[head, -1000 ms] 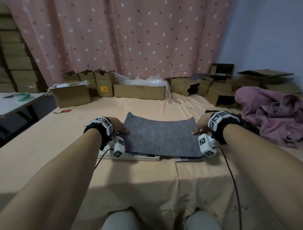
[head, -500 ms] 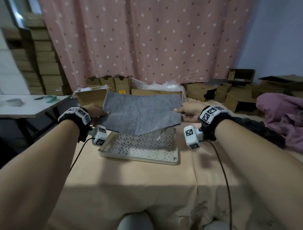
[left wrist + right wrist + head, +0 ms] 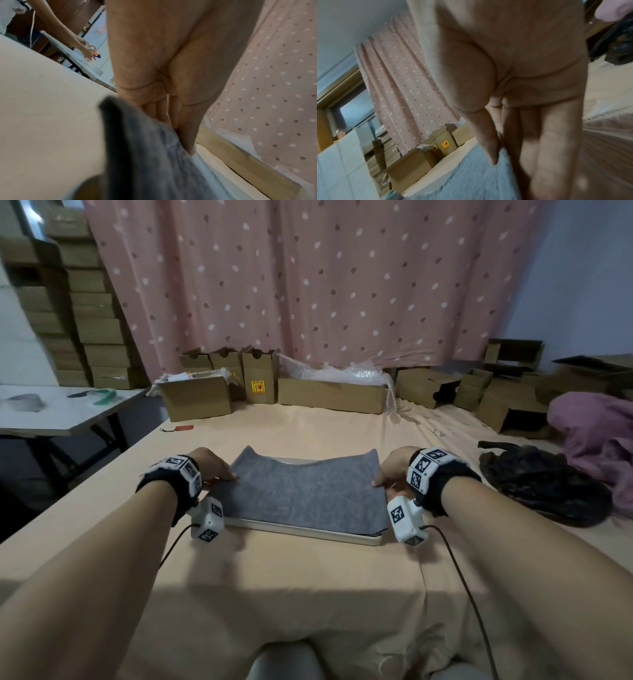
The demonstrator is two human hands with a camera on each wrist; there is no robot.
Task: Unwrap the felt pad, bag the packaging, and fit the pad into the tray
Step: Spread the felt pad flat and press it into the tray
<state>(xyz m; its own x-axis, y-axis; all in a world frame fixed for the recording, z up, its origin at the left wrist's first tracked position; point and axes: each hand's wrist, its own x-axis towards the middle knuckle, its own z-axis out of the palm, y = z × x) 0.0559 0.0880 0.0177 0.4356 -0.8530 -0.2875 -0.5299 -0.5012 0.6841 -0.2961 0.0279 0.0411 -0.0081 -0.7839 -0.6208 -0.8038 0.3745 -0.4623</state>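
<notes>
Felt pad point(image 3: 301, 494), raised above the tray point(image 3: 308, 534) half a second ago, is now laid over it, pinched at both edges by left hand point(image 3: 209, 465) and right hand point(image 3: 394, 470).

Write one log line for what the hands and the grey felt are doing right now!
step: fitting pad | felt pad: lying over tray, far corners raised | left hand: pinches left edge | right hand: pinches right edge

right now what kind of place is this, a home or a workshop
Probably a home room used for packing work: stacked cardboard boxes by the wall, a box of bubble wrap, and a dotted pink curtain.
</notes>
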